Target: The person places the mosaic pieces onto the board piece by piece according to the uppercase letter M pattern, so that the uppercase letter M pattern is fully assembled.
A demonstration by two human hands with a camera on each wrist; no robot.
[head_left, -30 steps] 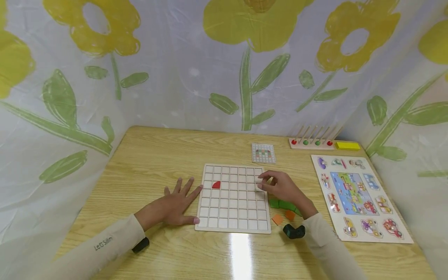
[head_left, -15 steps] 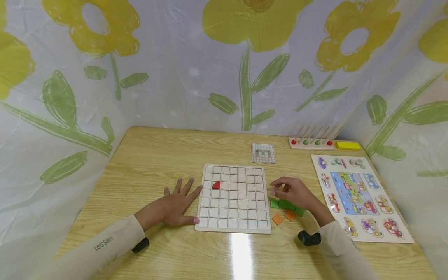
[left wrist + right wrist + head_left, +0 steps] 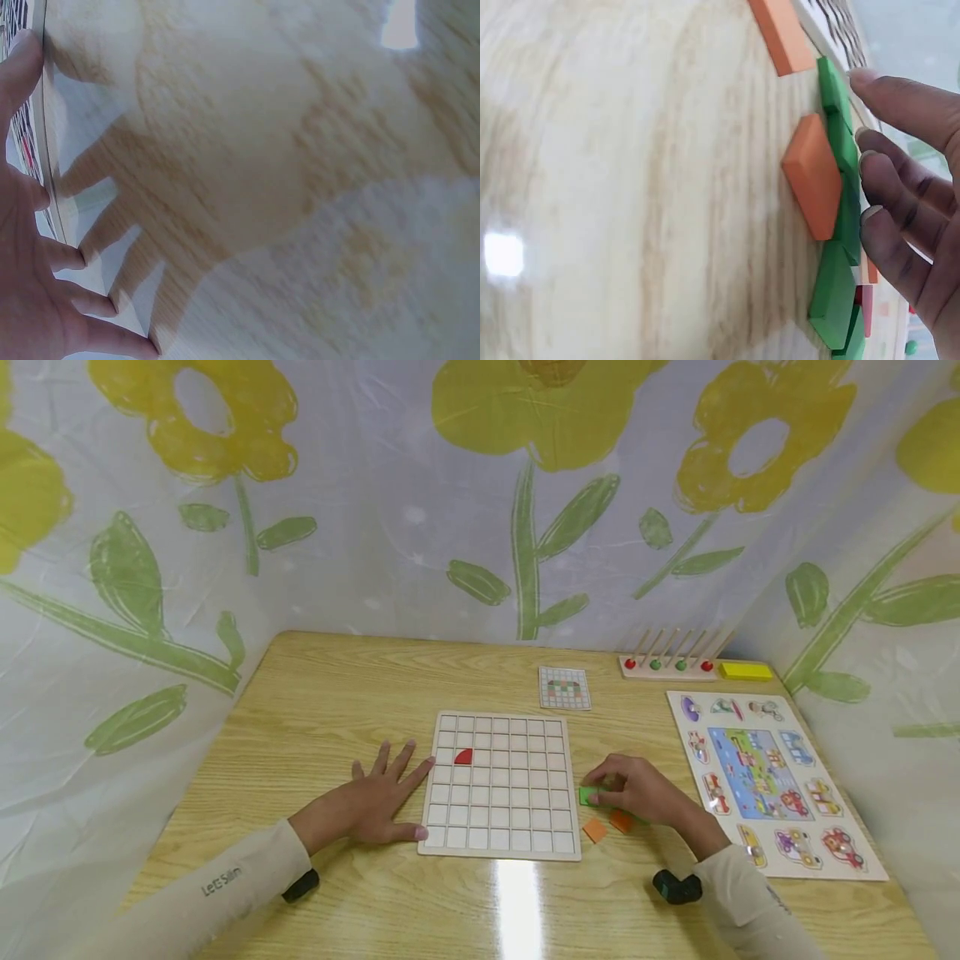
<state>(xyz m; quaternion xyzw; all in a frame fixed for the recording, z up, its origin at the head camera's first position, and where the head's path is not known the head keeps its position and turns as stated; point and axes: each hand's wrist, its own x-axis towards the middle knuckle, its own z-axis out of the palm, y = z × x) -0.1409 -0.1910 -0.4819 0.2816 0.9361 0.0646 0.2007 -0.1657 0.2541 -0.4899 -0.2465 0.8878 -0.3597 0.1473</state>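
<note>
Two hands in play, and in the head view it's the right hand (image 3: 633,789) that's right on the spot: the green blocks (image 3: 585,796) lie directly beneath its thumb and fingers, the left end of their row peeking out just beside the right edge of the gridded board (image 3: 498,839). Orange blocks (image 3: 595,831) sit on the near side of that row, on the tabletop (image 3: 337,677), and there's one red quarter-circle (image 3: 464,757) in a cell over on the board's left! The left hand (image 3: 386,800) is away on the opposite side, fingers spread wide, thumb at the board's near left corner, so the right is clearly the nearer one. Over to the left wrist view: fingers splayed, nothing held, thumb by the board's edge, and no green blocks in sight from here. Now the right wrist view, the one to watch: the green row runs lengthwise along the line of fingertips, fingers loosely bent, a gap between them and the thumb with no block seen in it; whether a tip touches green, I can't tell. And this angle gives away what the head view hides: more green further along the row, and a red block (image 3: 867,311) tucked in beside it
</note>
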